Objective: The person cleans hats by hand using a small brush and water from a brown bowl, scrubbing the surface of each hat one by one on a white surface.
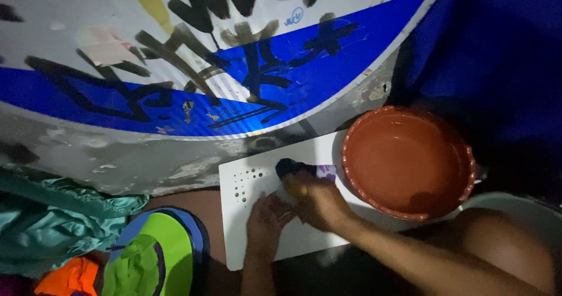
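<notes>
Crouched low, I watch both hands scrub. My right hand (319, 199) clamps a dark cloth (291, 167) onto the white perforated board (246, 185); my left hand (266, 217), fingers loose, steadies beside it near the orange basin (462, 155).

The picture is dim, and the light falls mostly on the middle, where the white board (293, 237) and the big painted sign (175, 56) look brightest. The corners are very dark, most of all the top right and bottom right, where almost nothing can be made out. The two hands (293, 205) look a bit soft and blurry, deep shadow sits around the orange bowl (410, 161), and there is no strong shine anywhere.
</notes>
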